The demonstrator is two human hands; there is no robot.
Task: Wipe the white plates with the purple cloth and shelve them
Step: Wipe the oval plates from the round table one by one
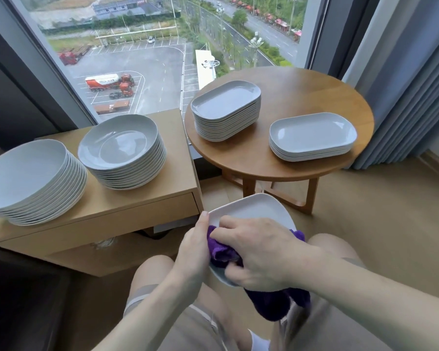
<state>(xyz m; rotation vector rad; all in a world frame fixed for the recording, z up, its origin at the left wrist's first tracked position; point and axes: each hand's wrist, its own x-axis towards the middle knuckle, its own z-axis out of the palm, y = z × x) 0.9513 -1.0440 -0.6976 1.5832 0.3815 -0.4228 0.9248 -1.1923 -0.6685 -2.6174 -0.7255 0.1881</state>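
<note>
Two hands, left hand holding white plate, right hand gripping purple cloth

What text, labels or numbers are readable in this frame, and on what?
None readable.
Tanker truck outside the window: side markings too small and blurred to read.
White plate held in the left hand: no print visible.
Purple cloth under the right hand: no tag visible.
Plate stacks: plain.
</note>
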